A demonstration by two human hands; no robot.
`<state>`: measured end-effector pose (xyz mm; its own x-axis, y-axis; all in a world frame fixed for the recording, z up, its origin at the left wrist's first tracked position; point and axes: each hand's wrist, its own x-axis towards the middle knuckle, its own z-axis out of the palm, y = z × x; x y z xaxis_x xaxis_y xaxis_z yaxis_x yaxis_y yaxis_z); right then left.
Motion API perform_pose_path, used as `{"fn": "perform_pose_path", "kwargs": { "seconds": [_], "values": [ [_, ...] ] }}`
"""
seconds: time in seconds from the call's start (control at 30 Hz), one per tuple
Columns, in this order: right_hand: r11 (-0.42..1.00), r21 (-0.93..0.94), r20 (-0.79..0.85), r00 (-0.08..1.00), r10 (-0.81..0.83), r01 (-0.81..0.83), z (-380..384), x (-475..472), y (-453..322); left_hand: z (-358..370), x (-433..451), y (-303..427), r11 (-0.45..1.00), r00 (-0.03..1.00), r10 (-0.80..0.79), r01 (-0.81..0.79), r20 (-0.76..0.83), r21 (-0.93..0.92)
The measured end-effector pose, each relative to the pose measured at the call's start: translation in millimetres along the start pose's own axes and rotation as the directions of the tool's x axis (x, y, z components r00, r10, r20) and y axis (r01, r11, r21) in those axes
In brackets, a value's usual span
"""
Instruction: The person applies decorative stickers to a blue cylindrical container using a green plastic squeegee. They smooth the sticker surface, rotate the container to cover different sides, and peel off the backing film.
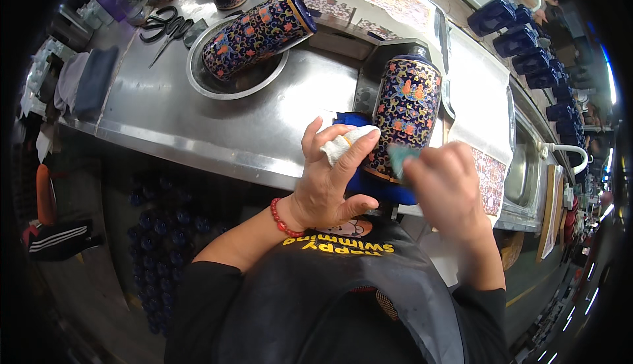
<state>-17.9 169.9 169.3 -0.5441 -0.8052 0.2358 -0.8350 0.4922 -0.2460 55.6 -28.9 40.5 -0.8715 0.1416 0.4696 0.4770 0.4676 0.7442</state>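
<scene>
A dark blue vase [409,99] with a colourful floral pattern lies on its side before me, its neck pointing away. Blue material [352,119] shows beneath its near end. My left hand [319,186] is at the vase's left side, gripping a crumpled white cloth [341,147] between thumb and fingers. In my right hand [447,181], blurred, is a teal flat scraper-like piece [401,159] against the vase's lower right part. Its exact kind is hard to tell.
A second patterned vase [257,35] leans in a metal bowl [198,84] on the steel table [148,102]. Black-handled scissors [170,28] lie behind. Printed decal sheets [400,0] lie at the back. At right are a sink [519,176] and several blue vases [514,42].
</scene>
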Motion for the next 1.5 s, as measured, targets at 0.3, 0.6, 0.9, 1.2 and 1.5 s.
{"fn": "perform_pose_path", "kwargs": {
  "seconds": [0.3,0.6,0.9,1.2,1.5],
  "values": [
    [0.947,0.308,0.102,0.987,-0.126,0.089,1.2,-11.4,-4.7,-1.2,-10.5,-2.3,0.999,0.998,-0.053,0.053,0.017,-0.002],
    [0.961,0.021,-0.068,0.958,0.277,-0.276,23.1,-66.0,-10.0,-7.7,-16.4,2.7,0.991,0.998,0.029,-0.036,0.054,0.126],
    [0.917,0.035,-0.040,0.917,0.398,-0.396,48.9,-62.7,-35.4,-15.7,-14.9,-0.8,0.981,0.994,0.085,-0.094,0.062,0.172],
    [0.913,0.015,-0.061,0.911,0.409,-0.408,50.9,-60.2,-39.6,-15.6,-14.4,-1.7,0.985,0.995,0.081,-0.088,0.055,0.146],
    [0.924,0.008,-0.084,0.920,0.382,-0.383,52.3,-55.7,-42.5,-15.9,-15.3,-3.0,0.989,0.995,0.083,-0.089,0.054,0.120]
  ]
}}
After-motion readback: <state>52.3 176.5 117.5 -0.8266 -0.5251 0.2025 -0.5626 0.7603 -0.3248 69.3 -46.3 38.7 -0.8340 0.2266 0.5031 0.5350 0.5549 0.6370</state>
